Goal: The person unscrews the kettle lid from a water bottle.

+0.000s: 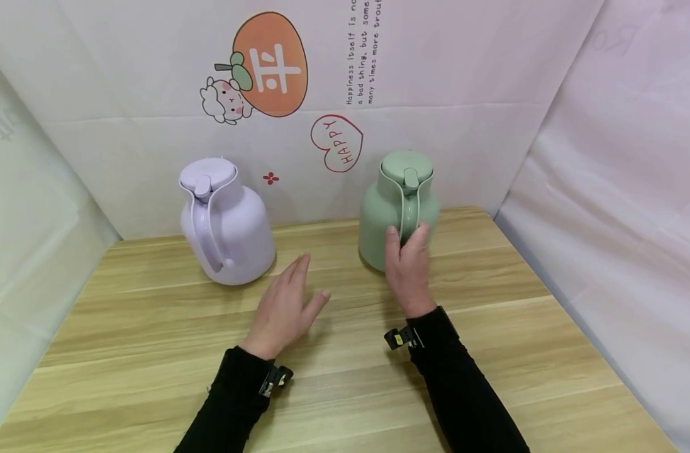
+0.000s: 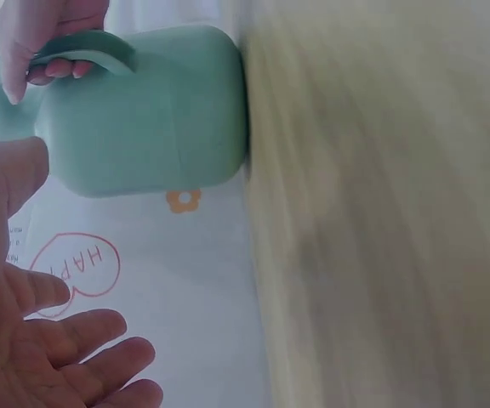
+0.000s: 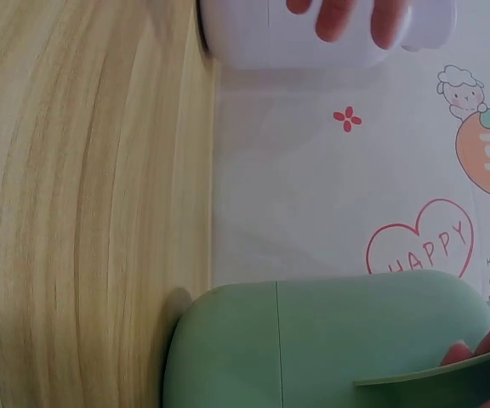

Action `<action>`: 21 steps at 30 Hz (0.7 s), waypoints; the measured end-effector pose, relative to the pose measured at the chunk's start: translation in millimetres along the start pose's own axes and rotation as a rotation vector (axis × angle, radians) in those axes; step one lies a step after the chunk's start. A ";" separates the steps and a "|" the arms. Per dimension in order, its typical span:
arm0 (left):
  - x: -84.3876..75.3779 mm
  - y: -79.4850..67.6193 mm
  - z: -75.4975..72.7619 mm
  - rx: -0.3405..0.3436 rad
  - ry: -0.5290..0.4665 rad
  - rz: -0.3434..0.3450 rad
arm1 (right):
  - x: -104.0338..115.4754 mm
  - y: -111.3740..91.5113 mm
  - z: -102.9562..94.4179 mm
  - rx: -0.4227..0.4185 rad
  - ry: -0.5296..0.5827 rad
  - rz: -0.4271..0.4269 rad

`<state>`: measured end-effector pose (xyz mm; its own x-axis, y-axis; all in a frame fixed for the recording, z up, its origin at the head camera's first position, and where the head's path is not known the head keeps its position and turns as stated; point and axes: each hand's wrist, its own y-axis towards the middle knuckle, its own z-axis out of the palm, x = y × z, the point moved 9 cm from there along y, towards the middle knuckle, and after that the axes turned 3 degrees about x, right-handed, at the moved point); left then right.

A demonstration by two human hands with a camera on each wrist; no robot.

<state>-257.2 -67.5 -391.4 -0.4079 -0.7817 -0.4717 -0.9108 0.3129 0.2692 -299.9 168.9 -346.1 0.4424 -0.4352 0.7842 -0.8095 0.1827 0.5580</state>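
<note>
A green thermos jug (image 1: 373,220) stands upright near the back of the table, its handle facing me. My right hand (image 1: 408,267) grips that handle; in the left wrist view the fingers (image 2: 58,70) curl through it. The lilac thermos jug (image 1: 245,233) stands to the left, also upright, with its handle turned toward the front left. Between the two jugs, nearer the lilac one, my left hand (image 1: 285,308) hovers with fingers extended and thumb spread, holding nothing. Both lids look closed.
The wood-grain table (image 1: 333,390) reaches back to a white printed cloth (image 1: 463,145) hanging behind the jugs. White cloth also hangs on the left (image 1: 39,176) and right (image 1: 622,207) sides. A small black camera is strapped to each wrist.
</note>
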 end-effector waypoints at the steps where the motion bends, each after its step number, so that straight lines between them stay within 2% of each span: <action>1: -1.2 2.1 -1.1 0.003 -0.019 -0.002 | -0.2 -0.1 -0.2 0.000 0.004 0.004; 8: -10.1 19.2 -8.2 0.012 -0.132 -0.029 | -2.5 1.1 -2.0 -0.022 -0.007 0.024; 13: -14.7 30.4 -7.2 0.030 -0.211 -0.078 | -1.0 0.7 -1.2 -0.038 -0.044 0.030; 21: -20.8 45.4 -4.2 0.028 -0.331 -0.116 | 6.1 -2.1 3.1 -0.056 -0.059 0.012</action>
<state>-289.8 -39.3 -365.8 -0.2957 -0.5971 -0.7456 -0.9519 0.2501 0.1772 -296.8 163.1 -343.3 0.4082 -0.4835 0.7743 -0.7907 0.2367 0.5646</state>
